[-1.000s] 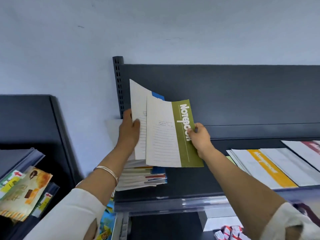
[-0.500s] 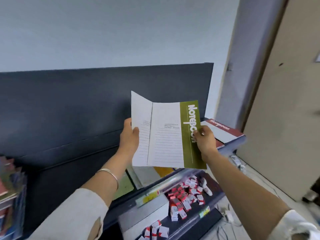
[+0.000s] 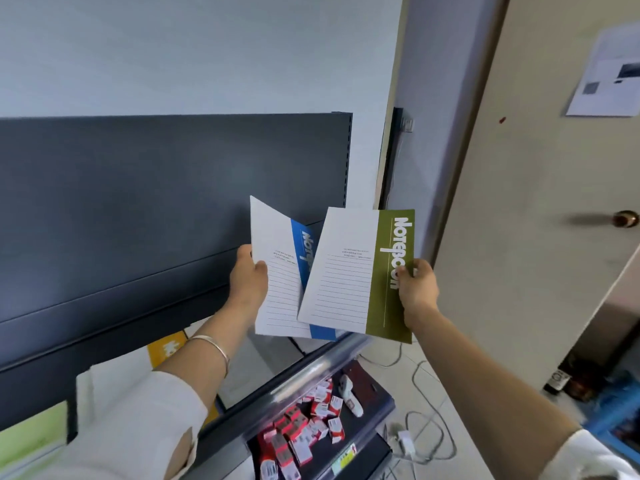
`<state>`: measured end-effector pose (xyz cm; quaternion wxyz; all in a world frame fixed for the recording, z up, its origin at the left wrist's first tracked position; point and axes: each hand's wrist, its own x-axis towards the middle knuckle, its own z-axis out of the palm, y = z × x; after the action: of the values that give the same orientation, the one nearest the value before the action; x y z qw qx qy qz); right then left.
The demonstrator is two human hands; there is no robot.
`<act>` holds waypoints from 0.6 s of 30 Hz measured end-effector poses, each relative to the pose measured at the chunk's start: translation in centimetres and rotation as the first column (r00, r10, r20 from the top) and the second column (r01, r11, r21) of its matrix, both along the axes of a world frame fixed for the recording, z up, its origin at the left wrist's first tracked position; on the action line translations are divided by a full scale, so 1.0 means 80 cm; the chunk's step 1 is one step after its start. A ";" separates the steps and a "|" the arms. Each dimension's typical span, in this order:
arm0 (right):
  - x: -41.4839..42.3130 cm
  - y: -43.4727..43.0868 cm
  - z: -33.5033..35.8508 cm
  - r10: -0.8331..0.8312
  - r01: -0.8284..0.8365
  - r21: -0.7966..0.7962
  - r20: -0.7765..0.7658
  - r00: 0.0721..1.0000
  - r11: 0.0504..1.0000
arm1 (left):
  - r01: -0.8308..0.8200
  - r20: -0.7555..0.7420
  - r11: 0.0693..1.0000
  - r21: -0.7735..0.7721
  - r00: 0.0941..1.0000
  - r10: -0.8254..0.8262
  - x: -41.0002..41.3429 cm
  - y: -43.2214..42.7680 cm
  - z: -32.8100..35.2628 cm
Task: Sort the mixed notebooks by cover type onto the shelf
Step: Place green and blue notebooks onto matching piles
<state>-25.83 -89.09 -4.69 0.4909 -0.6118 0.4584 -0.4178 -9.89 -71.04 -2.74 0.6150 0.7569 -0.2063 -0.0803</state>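
Showing two notebooks held up in the air, one per hand. The green notebook (image 3: 346, 282) tilts slightly clockwise, with its white ruled panel toward nine o'clock and its green title band toward three o'clock. The right hand (image 3: 417, 285) pinches it at the three o'clock edge: the thumb lies curled on the green band, while the other fingers are hidden behind the cover. The blue notebook (image 3: 277, 282) sits at nine o'clock of the green one and behind it, so the green cover overlaps its blue band and its five o'clock corner. The left hand (image 3: 247, 282) grips the blue notebook at its nine o'clock edge, thumb pressed on the ruled panel and fingers wrapped behind. A bracelet (image 3: 214, 348) circles the left wrist.

Behind both notebooks, from nine to twelve o'clock, rises the dark back panel of the shelf (image 3: 156, 202). At six o'clock runs the shelf's shiny front rail (image 3: 311, 368). An orange-banded notebook (image 3: 166, 349) lies flat on the shelf at seven o'clock, partly covered by the left forearm. Small red-and-white boxes (image 3: 304, 424) are heaped on a lower tier at six o'clock, beside a white handheld device (image 3: 349, 396). Cables (image 3: 426, 427) trail over the floor at five o'clock. At three o'clock stands a door (image 3: 536, 237) with a round knob (image 3: 625, 218) and a paper sheet (image 3: 609, 71) stuck at its upper part.
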 end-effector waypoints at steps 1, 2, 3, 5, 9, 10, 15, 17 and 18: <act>0.011 -0.017 -0.003 -0.005 0.005 -0.001 -0.014 1.000 1.000 | 0.008 -0.007 1.000 -0.001 1.000 -0.008 0.011 -0.020 -0.003; 0.018 -0.028 -0.005 -0.005 0.005 0.002 -0.021 1.000 1.000 | 0.014 -0.009 1.000 0.001 1.000 -0.014 0.018 -0.032 -0.003; 0.026 -0.039 -0.005 -0.001 0.002 0.013 -0.031 1.000 1.000 | 0.020 -0.012 1.000 0.005 1.000 -0.020 0.024 -0.044 -0.003; 0.044 -0.068 -0.005 -0.003 0.005 0.027 -0.067 0.998 1.000 | 0.027 -0.029 0.999 0.018 0.999 -0.026 0.042 -0.076 -0.004; 0.073 -0.122 -0.009 0.010 -0.008 0.018 -0.108 0.994 1.000 | 0.039 -0.021 0.998 0.051 0.999 -0.038 0.068 -0.127 -0.005; 0.079 -0.134 -0.012 0.018 -0.016 0.023 -0.122 0.992 1.000 | 0.045 -0.024 0.997 0.064 0.999 -0.044 0.072 -0.135 -0.007; 0.111 -0.183 -0.032 0.130 -0.124 0.048 -0.169 0.977 0.991 | -0.001 -0.051 0.991 0.131 0.999 0.008 0.090 -0.158 -0.029; 0.124 -0.201 -0.041 0.184 -0.179 0.043 -0.206 0.961 0.983 | -0.057 -0.087 0.989 0.139 0.994 0.069 0.092 -0.161 -0.042; 0.131 -0.211 -0.046 0.215 -0.211 0.040 -0.228 0.950 0.977 | -0.085 -0.100 0.985 0.151 0.990 0.100 0.091 -0.161 -0.048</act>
<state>-15.38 -105.93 -8.39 0.4810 -0.6984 0.4468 -0.2851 -2.63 -83.94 -6.56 0.5709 0.8034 -0.1311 -0.1071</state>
